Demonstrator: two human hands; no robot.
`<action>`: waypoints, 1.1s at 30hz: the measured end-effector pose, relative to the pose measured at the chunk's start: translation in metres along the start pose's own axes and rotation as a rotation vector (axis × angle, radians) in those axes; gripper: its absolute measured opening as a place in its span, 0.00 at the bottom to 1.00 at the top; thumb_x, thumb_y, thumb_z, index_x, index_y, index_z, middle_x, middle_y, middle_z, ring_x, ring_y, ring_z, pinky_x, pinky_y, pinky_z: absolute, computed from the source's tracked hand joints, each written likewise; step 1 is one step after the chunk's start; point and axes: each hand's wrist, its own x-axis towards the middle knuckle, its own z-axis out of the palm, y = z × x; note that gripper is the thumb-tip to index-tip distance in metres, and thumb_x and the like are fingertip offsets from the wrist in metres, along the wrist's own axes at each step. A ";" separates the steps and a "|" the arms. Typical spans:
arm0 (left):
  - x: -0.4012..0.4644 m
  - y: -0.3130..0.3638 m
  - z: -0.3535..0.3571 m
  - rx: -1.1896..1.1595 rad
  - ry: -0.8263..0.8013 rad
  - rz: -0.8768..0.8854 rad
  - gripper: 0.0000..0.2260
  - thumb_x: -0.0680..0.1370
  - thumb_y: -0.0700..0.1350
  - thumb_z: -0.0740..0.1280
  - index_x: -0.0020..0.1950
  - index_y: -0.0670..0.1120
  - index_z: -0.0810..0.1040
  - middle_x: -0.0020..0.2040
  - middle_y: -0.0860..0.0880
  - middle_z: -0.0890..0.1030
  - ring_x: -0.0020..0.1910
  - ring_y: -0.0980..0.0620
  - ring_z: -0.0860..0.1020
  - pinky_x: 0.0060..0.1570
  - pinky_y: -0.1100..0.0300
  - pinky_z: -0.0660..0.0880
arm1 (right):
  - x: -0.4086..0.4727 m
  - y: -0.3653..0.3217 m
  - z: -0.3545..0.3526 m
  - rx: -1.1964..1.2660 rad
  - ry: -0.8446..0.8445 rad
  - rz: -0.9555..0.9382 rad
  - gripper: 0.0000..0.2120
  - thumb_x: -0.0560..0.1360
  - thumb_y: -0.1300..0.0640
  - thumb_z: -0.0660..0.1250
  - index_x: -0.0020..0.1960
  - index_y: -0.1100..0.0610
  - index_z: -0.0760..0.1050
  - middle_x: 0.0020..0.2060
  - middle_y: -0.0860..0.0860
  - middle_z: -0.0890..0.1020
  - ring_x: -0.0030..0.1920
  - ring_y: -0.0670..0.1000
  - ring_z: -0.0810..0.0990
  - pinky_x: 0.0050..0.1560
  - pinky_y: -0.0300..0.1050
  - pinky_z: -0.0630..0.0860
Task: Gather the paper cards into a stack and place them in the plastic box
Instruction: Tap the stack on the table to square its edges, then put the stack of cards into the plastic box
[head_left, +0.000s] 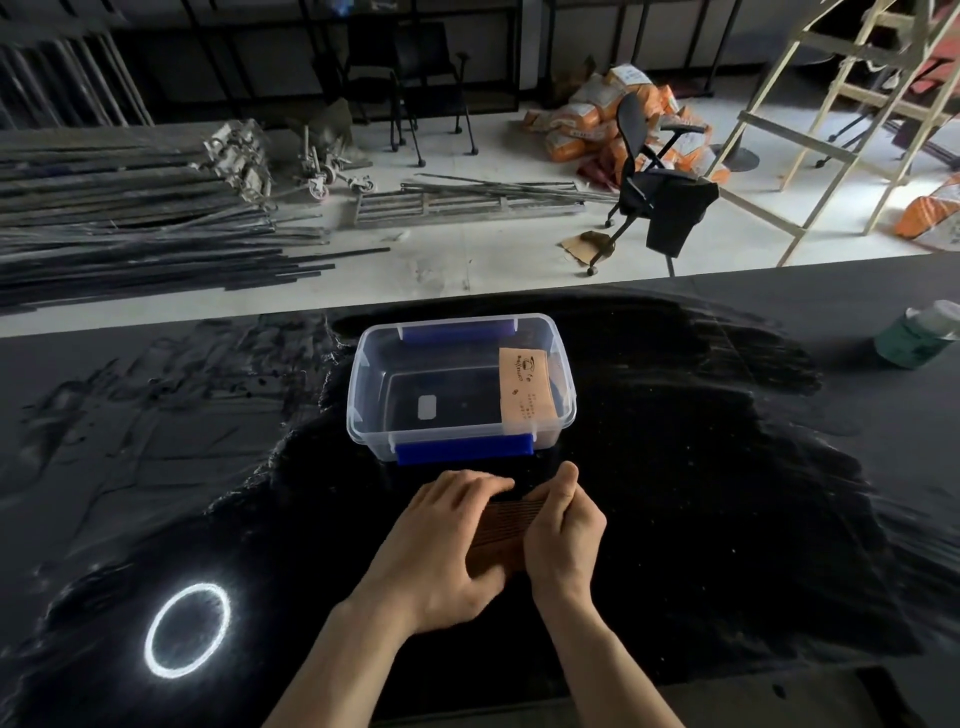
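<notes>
1. Both hands, the left hand and the right hand, clasp a stack of brown cards just before the plastic box on the counter.
2. Fingers cover most of the stack.
3. One card leans inside the box.

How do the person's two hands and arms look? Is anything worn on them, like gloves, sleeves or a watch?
Both the left hand and the right hand are bare, with no gloves, and no rings can be made out. The forearms are uncovered down to the picture's lower edge: no sleeves, watch or bracelet show.
</notes>
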 end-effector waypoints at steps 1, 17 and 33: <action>0.005 0.002 -0.003 0.055 -0.062 0.011 0.35 0.69 0.58 0.71 0.74 0.61 0.61 0.70 0.59 0.72 0.69 0.57 0.70 0.72 0.58 0.67 | 0.000 -0.001 0.000 0.006 -0.002 0.008 0.34 0.81 0.33 0.50 0.31 0.53 0.77 0.31 0.39 0.84 0.28 0.40 0.81 0.29 0.28 0.75; 0.014 0.000 -0.025 -0.127 -0.063 -0.313 0.23 0.67 0.51 0.76 0.60 0.61 0.76 0.52 0.57 0.86 0.53 0.56 0.84 0.56 0.55 0.80 | 0.015 -0.039 -0.009 -0.225 -0.145 -0.314 0.13 0.84 0.51 0.59 0.42 0.51 0.75 0.36 0.46 0.81 0.36 0.46 0.79 0.35 0.35 0.74; 0.014 -0.016 -0.100 -1.178 0.411 -0.652 0.11 0.71 0.43 0.78 0.53 0.47 0.86 0.47 0.45 0.89 0.52 0.41 0.85 0.53 0.45 0.82 | 0.048 -0.072 -0.003 -0.730 -0.570 -0.700 0.07 0.82 0.55 0.68 0.58 0.48 0.81 0.54 0.44 0.83 0.59 0.48 0.78 0.60 0.47 0.74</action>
